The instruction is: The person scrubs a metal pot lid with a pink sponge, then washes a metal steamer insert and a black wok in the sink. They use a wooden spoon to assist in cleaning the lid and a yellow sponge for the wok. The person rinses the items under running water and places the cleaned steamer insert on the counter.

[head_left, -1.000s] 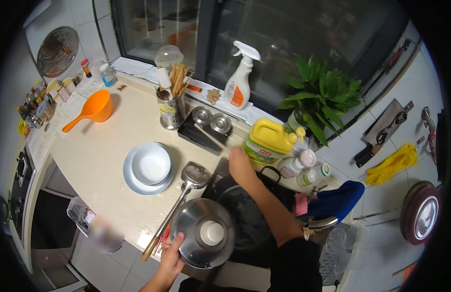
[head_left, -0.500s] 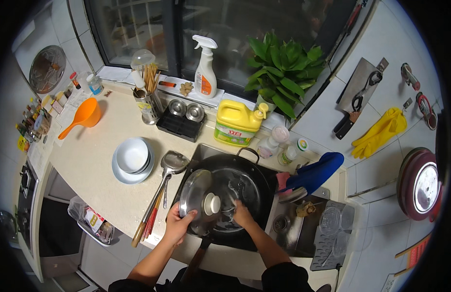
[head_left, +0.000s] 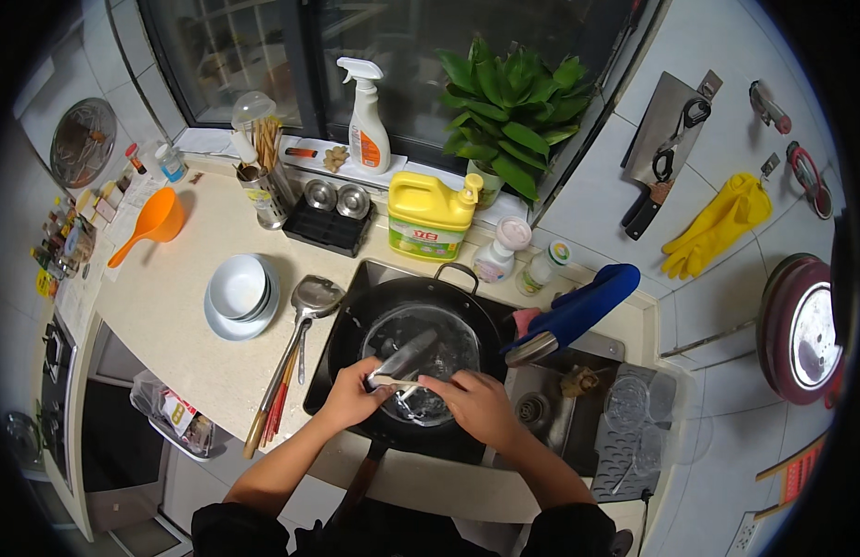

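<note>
Both of my hands are close together over a black wok [head_left: 346, 320] with water in its bottom. My left hand [head_left: 354, 395] grips a metal-rimmed pot lid [head_left: 408, 354], now tilted nearly edge-on, its lower part hidden by the fingers. At the lid, a slim pale piece [head_left: 397, 382] spans from the left thumb to my right hand [head_left: 475, 401]. The right fingertips are closed at that piece's end; what it is cannot be made out. The wok's wooden handle [head_left: 364, 475] points toward me.
Left of the wok lie a metal spatula [head_left: 316, 295], chopsticks [head_left: 280, 399] and stacked bowls [head_left: 238, 287]. Behind it stand a yellow jug [head_left: 428, 230] and a black rack [head_left: 323, 227]. At right, a blue mitt-shaped thing [head_left: 588, 306] overhangs the sink [head_left: 579, 420].
The lid has turned from facing up to nearly edge-on and shifted right over the wok. My right hand has come up from the wok's bottom to meet my left.
</note>
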`<state>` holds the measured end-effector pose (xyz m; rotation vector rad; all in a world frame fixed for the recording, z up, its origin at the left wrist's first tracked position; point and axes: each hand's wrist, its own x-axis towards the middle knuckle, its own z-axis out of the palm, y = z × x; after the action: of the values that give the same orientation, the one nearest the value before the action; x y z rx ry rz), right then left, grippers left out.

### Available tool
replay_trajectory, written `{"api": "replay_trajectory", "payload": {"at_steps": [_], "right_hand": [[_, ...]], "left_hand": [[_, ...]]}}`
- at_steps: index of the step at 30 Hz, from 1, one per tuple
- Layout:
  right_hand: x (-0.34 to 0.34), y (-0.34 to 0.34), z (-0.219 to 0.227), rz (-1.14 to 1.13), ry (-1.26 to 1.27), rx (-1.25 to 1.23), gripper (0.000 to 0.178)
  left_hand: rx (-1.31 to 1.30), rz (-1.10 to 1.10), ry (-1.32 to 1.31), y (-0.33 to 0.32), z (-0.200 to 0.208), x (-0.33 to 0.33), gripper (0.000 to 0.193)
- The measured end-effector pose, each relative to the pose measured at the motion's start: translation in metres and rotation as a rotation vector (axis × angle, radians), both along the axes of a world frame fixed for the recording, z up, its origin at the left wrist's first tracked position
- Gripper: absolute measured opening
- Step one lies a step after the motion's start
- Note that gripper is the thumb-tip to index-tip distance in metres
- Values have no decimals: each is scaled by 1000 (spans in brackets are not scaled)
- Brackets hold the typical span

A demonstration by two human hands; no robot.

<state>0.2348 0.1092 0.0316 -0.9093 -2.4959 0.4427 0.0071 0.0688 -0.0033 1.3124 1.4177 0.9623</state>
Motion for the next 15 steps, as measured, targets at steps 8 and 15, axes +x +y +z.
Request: {"api": "replay_trajectory", "payload": {"at_steps": [8, 15], "right_hand": [[21, 20, 1, -187, -153, 40, 47], [13, 20, 1, -140, 6, -54, 46]], "left_hand": [[8, -68, 157, 8, 24, -2, 17], [-19, -131, -17, 13, 29, -5, 19]]}}
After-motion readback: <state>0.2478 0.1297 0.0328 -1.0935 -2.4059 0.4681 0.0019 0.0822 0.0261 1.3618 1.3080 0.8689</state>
